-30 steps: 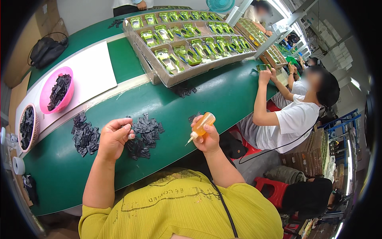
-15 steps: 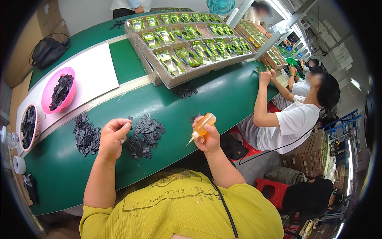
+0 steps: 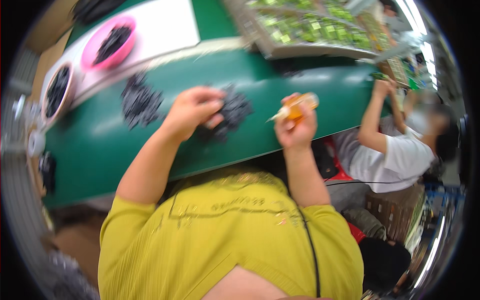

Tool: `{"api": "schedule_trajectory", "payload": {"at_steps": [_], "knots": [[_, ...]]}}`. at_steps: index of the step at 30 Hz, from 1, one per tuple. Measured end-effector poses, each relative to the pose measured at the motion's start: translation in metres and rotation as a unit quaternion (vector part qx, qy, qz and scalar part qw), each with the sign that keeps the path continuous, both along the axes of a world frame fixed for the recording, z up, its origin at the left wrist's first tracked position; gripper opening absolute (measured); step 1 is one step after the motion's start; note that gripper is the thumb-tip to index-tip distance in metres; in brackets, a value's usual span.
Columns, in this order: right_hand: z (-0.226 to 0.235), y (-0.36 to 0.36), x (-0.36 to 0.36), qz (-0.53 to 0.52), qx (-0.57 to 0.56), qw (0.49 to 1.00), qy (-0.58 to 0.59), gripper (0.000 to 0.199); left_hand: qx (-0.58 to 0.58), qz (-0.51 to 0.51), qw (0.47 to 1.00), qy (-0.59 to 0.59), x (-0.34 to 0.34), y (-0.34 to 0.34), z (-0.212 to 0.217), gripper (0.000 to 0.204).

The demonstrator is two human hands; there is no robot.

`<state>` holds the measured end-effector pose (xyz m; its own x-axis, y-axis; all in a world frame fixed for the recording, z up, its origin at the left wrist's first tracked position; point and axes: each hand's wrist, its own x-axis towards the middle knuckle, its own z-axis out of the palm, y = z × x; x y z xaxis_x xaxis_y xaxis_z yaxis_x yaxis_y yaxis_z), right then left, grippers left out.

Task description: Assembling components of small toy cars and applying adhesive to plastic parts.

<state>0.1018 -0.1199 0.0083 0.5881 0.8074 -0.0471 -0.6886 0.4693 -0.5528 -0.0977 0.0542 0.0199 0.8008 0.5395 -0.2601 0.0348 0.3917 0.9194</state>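
Observation:
My left hand (image 3: 196, 114) is at the left edge of a heap of small black flat pieces (image 3: 236, 109), its fingers curled together. Blur hides whether a piece is between its fingertips. My right hand (image 3: 296, 127) is wrapped round a clear squeeze bottle (image 3: 307, 103) of amber liquid, held tilted above the table near its front edge. The bottle's thin pale nozzle points left, toward the heap. Left of my left hand lies a second heap of black pieces (image 3: 140, 102) on the green tabletop (image 3: 105, 145).
A pink bowl (image 3: 89, 56) and a pale basket (image 3: 46, 107), both with black pieces, stand at the far left by a white board (image 3: 170, 22). Compartmented trays (image 3: 300, 51) of green parts are at the back. A co-worker (image 3: 400, 160) sits to the right.
The whole view has shifted and blurred. My left hand, earlier pinching a small black piece between the heaps, has moved right to the right-hand heap. My right hand still holds the bottle.

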Motion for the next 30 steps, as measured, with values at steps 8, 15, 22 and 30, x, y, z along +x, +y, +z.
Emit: {"api": "schedule_trajectory", "payload": {"at_steps": [8,15,22,30], "knots": [[-0.012,0.039,-0.031,-0.073,-0.032,0.986,-0.144,0.025,0.007,-0.045,0.997,0.060,0.006,0.001,0.005,0.021],[-0.015,0.041,-0.046,-0.106,-0.036,0.959,-0.259,0.027,0.001,-0.062,0.996,0.071,0.005,-0.002,0.000,0.019],[-0.015,0.042,-0.045,-0.107,-0.047,0.956,-0.268,0.026,0.000,-0.072,0.995,0.070,0.007,-0.003,-0.001,0.018],[-0.016,0.043,-0.046,-0.101,-0.054,0.949,-0.294,0.026,0.002,-0.076,0.994,0.076,0.008,-0.002,-0.003,0.018]]}}
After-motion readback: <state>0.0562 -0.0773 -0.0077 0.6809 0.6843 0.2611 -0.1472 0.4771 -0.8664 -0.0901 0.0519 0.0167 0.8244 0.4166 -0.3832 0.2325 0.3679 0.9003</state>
